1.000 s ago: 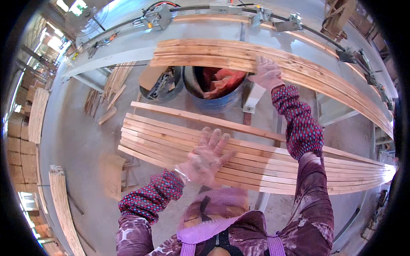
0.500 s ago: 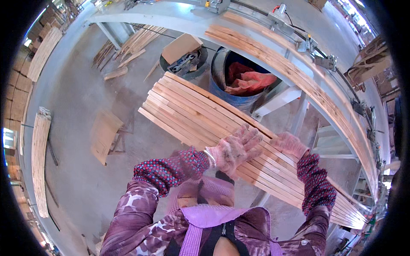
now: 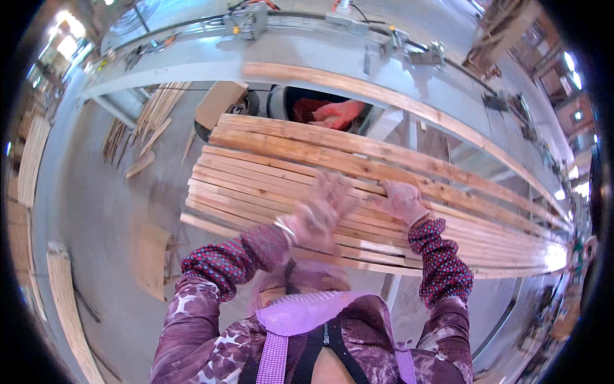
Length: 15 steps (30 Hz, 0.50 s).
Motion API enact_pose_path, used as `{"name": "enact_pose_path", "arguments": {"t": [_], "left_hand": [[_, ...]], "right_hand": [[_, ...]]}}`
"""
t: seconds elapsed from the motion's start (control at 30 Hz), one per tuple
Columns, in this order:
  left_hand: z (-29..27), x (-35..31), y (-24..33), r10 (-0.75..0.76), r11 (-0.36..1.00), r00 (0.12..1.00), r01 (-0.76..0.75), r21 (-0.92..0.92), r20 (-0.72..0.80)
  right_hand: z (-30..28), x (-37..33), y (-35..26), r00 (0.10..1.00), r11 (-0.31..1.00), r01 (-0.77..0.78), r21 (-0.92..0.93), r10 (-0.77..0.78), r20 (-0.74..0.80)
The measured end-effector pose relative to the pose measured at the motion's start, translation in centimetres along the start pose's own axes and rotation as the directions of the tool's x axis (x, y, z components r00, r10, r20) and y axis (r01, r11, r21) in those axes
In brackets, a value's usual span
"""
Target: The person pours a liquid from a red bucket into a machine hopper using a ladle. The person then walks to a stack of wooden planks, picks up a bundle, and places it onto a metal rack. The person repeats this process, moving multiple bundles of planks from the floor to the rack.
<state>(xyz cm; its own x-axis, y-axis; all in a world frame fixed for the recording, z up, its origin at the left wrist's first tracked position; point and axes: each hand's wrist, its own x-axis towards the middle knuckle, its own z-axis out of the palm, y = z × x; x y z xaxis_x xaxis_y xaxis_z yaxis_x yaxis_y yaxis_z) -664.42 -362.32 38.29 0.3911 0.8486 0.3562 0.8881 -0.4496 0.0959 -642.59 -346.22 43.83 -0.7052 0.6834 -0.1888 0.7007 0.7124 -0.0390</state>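
The left hand [image 3: 322, 208], in a pale pink knitted glove, spreads blurred, loose fingers over long, flat, light-brown wooden strips [image 3: 249, 191]. The similarly gloved right hand [image 3: 401, 201] bends its fingers against their farther part; whether they grip is unclear. Lining up seems in hand, calling for even sideways pressure. Beyond, one long, reddish-brown wooden board [image 3: 371, 93] edges the grey metal surface [image 3: 185, 72].

Through my feed I saw pinkish gloves [image 3: 405, 203], red-and-blue patterned oversleeves [image 3: 441, 264], a mottled purple top [image 3: 185, 329] and a lilac checked apron [image 3: 300, 315].
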Motion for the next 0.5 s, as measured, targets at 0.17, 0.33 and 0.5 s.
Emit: {"name": "enact_pose_path", "arguments": {"t": [0.17, 0.33, 0.5], "left_hand": [[-5.5, 0.2, -10.0, -0.276, 0.959, 0.950, 0.281, -0.014, 0.147], [-7.2, -0.2, -14.9, -0.032, 0.966, 0.904, 0.137, -0.218, 0.425], [-7.5, 2.6, -20.6, 0.394, 0.882, 0.739, -0.136, -0.452, 0.546]], "right_hand": [[-3.1, -1.6, -3.3, 0.994, 0.989, -0.113, 0.094, 0.112, 0.014], [-1.2, -10.7, -8.9, 0.533, 0.866, -0.440, 0.239, 0.465, -0.707], [10.4, -14.9, -23.1, -0.177, 0.071, -0.453, 0.888, 0.970, -0.168]]}}
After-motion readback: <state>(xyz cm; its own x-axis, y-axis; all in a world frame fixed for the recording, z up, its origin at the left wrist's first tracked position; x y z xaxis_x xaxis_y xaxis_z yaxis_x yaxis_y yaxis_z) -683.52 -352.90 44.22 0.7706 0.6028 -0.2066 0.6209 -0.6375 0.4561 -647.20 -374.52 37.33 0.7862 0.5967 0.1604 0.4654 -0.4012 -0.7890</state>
